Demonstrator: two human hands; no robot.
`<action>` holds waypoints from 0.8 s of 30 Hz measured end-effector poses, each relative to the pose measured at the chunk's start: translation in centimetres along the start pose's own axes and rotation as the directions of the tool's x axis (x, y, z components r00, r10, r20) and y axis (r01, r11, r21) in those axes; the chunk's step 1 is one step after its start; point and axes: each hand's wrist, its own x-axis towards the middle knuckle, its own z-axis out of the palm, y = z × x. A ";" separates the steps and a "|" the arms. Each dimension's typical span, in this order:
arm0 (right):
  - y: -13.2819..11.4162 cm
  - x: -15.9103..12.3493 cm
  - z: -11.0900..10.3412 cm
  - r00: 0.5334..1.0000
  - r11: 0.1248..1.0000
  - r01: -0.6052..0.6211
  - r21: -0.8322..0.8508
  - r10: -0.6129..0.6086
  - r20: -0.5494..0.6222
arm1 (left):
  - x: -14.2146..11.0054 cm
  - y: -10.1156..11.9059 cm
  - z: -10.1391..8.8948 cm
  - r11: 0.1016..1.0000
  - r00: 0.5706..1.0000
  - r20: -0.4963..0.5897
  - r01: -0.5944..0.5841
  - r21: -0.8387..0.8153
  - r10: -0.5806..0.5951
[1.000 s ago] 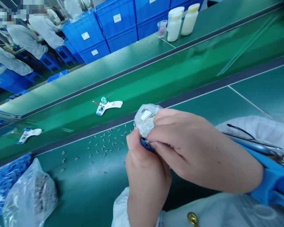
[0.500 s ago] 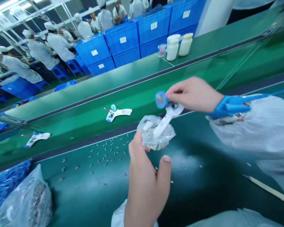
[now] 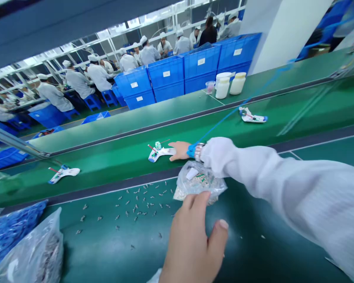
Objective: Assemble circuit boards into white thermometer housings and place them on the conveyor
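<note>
My right hand [image 3: 180, 150] reaches out over the green belt, thumb and fingers apart at the handle end of a white gun-shaped plastic shell [image 3: 162, 154]. That shell carries a red wire and a round green part; whether my fingers touch it I cannot tell. My left hand [image 3: 196, 239] is open and empty above the work surface, just in front of a clear plastic bag [image 3: 200, 182] of small pale parts. Another white shell [image 3: 252, 116] with blue ends lies farther right on the belt. A third shell [image 3: 64, 173] rests on the belt at the left.
Several small metal parts [image 3: 140, 202] are scattered left of the bag. Bags of blue parts [image 3: 16, 228] and grey parts [image 3: 48, 251] stand at the near left. White bottles [image 3: 222, 87] and blue crates [image 3: 166, 78] are beyond the belt. People in white work behind.
Both hands were together on a blue part, then my right hand lifted a white shell away. Now that hand is at another shell, and one more shell lies on the belt. My left hand opened.
</note>
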 end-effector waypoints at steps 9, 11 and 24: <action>-1.5 0.8 -1.7 0.977 0.985 0.117 -0.126 -0.091 0.195 | 0.2 -1.8 -0.3 0.999 0.978 -0.209 -0.019 -0.030 0.013; -1.1 -1.5 -3.5 0.977 0.979 0.164 -0.125 -0.143 0.158 | 0.2 -2.1 -0.7 0.998 0.946 -0.322 0.016 -0.055 -0.033; -0.6 -18.5 -6.2 0.760 0.742 0.647 0.176 -0.607 -0.233 | 0.2 -2.9 -0.1 0.642 0.985 -0.161 -0.082 -0.762 -0.066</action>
